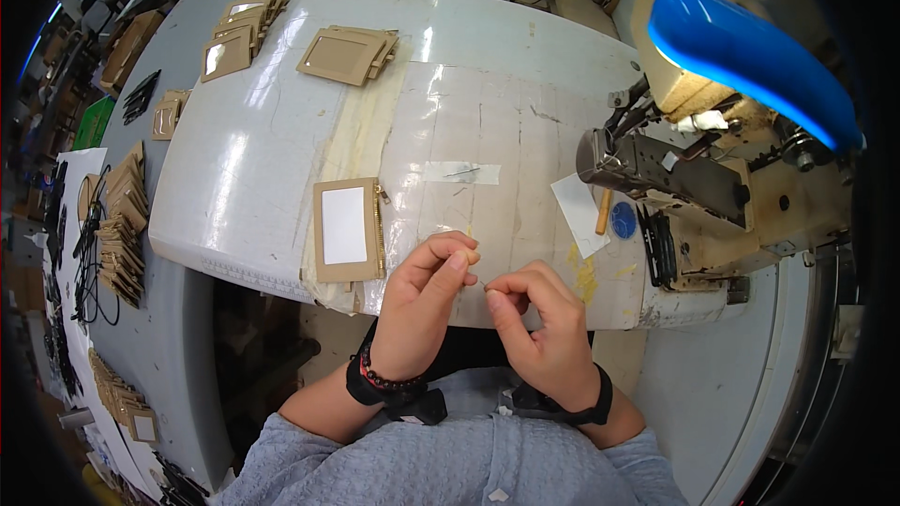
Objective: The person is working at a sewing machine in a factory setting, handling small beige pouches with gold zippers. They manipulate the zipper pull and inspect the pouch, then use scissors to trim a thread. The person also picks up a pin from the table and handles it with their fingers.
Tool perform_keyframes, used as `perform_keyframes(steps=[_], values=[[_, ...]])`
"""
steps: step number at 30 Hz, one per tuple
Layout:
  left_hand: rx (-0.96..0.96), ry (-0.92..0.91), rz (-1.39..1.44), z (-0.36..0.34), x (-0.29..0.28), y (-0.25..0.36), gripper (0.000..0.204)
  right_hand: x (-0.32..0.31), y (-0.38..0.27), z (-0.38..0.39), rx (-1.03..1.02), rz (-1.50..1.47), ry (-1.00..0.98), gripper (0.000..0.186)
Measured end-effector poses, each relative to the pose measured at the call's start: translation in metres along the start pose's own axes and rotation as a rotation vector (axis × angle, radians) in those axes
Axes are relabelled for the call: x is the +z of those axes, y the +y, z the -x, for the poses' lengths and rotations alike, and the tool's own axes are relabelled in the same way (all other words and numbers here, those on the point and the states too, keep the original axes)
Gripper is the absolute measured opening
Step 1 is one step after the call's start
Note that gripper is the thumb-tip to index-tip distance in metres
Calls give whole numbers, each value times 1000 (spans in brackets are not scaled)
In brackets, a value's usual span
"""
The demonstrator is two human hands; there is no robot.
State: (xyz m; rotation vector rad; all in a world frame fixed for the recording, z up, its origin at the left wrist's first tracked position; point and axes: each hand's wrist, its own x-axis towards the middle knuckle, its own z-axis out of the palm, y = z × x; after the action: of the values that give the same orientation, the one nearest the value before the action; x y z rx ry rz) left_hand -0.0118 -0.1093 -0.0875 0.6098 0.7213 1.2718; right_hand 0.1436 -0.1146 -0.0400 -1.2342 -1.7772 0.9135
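Observation:
My left hand (424, 298) and my right hand (544, 323) are raised close together over the table's near edge. On each, the thumb and forefinger are pinched. Whatever lies between the fingertips is too small to make out. Just left of my left hand, a tan card holder (330, 267) lies flat. It has a white window and a gold zipper (382, 225) along its right side, with the pull at the upper right corner. Neither hand touches it.
Stacks of tan holders lie on the white table at the far centre (342, 54) and far left (228, 52). More bundles (122, 262) stand on the grey surface at left. A sewing machine (666, 173) with a blue cover stands right, near a wooden-handled tool (604, 213), white paper and a blue disc (622, 220).

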Motion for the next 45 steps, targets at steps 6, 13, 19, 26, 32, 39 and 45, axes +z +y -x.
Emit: perform_keyframes(steps=[6,13,19,26,32,39,45], values=[[-98,-66,94,2,-3,-1,22,6,8,2,-17,-115,137,8],[-181,-97,211,2,-6,-4,26,11,13,3,42,-260,183,9],[-170,-79,283,3,-3,-6,26,17,18,5,59,-341,174,8],[-173,-130,287,2,1,-4,25,23,20,4,174,-549,142,10],[-180,-127,271,2,1,-5,26,24,21,5,174,-672,114,10],[-98,-106,-2,2,1,-2,29,16,11,4,138,-501,152,5],[593,137,-1152,11,18,29,42,-1,14,3,1,-165,200,5]])
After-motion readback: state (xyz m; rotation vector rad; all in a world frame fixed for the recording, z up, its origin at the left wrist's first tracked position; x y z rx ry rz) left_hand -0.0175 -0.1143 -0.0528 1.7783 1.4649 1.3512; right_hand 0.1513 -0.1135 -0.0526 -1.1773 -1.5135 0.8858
